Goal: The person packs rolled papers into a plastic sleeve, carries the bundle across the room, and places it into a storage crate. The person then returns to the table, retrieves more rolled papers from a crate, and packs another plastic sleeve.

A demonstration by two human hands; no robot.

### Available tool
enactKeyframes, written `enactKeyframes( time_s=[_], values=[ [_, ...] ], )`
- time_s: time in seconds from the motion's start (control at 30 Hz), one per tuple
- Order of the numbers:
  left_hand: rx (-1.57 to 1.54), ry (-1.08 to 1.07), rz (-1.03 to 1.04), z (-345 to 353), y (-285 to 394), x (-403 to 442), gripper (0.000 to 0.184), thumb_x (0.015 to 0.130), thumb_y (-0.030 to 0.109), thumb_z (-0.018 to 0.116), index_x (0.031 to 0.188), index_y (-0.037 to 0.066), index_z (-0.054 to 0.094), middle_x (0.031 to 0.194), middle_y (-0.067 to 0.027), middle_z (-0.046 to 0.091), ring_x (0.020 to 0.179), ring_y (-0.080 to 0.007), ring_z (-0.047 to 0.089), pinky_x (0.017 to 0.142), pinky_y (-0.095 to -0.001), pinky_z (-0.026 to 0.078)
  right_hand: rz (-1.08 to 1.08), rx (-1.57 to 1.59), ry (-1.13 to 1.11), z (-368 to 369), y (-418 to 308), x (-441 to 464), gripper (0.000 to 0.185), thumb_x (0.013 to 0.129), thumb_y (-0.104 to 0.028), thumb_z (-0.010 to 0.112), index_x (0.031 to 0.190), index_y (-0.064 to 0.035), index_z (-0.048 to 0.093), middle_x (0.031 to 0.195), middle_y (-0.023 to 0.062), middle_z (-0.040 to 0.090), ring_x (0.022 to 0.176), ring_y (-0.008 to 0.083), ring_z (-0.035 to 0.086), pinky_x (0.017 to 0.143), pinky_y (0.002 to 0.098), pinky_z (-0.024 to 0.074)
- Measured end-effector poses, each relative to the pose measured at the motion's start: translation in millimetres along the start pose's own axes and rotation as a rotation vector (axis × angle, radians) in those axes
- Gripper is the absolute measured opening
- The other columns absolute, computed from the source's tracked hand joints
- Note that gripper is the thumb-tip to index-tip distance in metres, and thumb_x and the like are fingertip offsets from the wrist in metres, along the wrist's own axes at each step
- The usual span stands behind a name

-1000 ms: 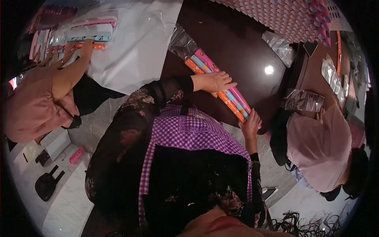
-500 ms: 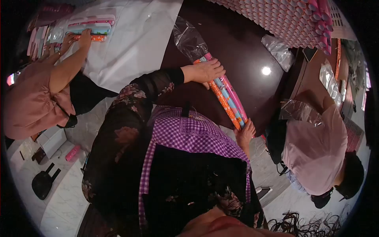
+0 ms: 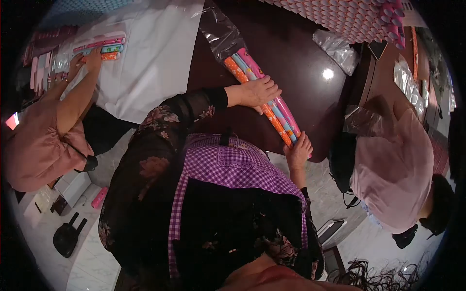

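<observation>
A bundle of patterned rolls [image 3: 280, 116], orange, light blue and pink, lies slanted on the dark table inside a clear plastic bag [image 3: 221, 31]. The loose part of the bag extends beyond the rolls' upper left end. My left hand [image 3: 257, 92] lies across the middle of the bundle, its fingers wrapped over the rolls. At the lower right end, my right hand [image 3: 298, 149] grips the rolls' ends, fingers together.
Many pink rolls [image 3: 340, 19] are stacked at the table's back. A clear bag [image 3: 336, 51] and a dark phone-like object [image 3: 377, 49] lie right. One person [image 3: 48, 145] handles similar rolls on white sheeting [image 3: 150, 53] at left; another person [image 3: 393, 169] stands at right.
The view has shifted a little. The bundle stays in both my hands, with its loose bag end stretched further to the upper left. The left person's hands have moved slightly at their rolls.
</observation>
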State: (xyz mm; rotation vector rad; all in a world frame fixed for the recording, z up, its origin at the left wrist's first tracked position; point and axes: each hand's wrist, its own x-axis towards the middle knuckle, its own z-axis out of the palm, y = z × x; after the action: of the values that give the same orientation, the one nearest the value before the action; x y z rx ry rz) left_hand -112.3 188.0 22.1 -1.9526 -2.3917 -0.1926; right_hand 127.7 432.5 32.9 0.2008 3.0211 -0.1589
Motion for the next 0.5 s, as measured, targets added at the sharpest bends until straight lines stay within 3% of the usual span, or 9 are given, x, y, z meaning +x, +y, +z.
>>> enactKeyframes(
  time_s=[0.5],
  values=[
    [-0.050, -0.042, 0.010, -7.2, 2.7, 0.2, 0.100, 0.067, 0.065, 0.068, 0.134, -0.006, 0.045, 0.120, -0.0165, 0.053, 0.115, -0.0324, 0.048, 0.106, -0.0466, 0.033, 0.007, 0.034, 0.010, -1.3, -88.3, 67.5, 0.094, 0.067, -0.038, 0.077, 0.139, 0.0024, 0.034, 0.126, 0.0162, 0.049, 0.114, 0.0331, 0.049, 0.088, 0.0480, 0.0374]
  ],
)
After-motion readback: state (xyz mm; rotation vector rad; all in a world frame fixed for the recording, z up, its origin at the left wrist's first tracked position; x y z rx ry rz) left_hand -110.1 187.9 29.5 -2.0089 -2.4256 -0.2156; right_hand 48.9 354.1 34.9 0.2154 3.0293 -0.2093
